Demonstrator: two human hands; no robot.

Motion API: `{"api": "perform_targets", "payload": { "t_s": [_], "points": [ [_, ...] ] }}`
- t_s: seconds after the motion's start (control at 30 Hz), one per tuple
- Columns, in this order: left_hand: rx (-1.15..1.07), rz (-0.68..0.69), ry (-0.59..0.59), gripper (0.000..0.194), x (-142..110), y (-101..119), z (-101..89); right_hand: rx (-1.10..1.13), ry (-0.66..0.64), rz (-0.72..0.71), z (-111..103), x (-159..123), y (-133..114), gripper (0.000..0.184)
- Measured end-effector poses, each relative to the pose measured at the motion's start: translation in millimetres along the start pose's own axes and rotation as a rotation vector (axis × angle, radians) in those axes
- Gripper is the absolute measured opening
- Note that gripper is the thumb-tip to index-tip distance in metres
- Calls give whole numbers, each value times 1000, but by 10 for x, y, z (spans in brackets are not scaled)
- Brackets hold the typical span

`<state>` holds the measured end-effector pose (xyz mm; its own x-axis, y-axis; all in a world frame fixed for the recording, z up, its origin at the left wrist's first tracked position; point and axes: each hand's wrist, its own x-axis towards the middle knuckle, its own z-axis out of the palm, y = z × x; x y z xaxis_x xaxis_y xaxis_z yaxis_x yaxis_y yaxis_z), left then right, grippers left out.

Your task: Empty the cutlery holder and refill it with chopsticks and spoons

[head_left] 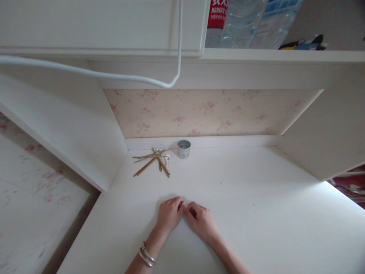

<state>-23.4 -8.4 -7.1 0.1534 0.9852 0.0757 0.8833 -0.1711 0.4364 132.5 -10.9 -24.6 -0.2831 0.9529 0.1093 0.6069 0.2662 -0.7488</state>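
My left hand [171, 214] and my right hand [201, 221] rest side by side on the white tabletop [251, 228], fingers curled and thumbs almost meeting. Nothing shows in either hand. Farther back, left of the middle, lies a crossed pile of wooden chopsticks [146, 167] with a metal spoon [158, 153] among them. Beside the pile is a small white spoon [167, 160] with a dark mark. A grey perforated utensil holder [184, 153] stands upright just right of the pile, near the back edge, apart from my hands.
A shelf above the table holds clear plastic bottles [248, 24]. A white cable [119, 76] hangs across the upper left. White panels [94, 125] close in the table at the left and right, with floral wallpaper [205, 114] behind.
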Motion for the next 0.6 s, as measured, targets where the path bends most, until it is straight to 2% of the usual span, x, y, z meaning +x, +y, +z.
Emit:
{"api": "perform_targets", "payload": {
  "t_s": [0.43, 0.53, 0.6],
  "points": [
    [-30, 3, 1, 21, -5, -7, 22, -12, -4, 0, 11, 0, 21, 23],
    [-90, 8, 10, 21, 79, -64, -26, -30, -11, 3, 10, -8, 13, 20],
    [-127, 16, 58, 23, 231, -136, -134, -57, -15, -1, 10, -8, 5, 17]
  ]
}}
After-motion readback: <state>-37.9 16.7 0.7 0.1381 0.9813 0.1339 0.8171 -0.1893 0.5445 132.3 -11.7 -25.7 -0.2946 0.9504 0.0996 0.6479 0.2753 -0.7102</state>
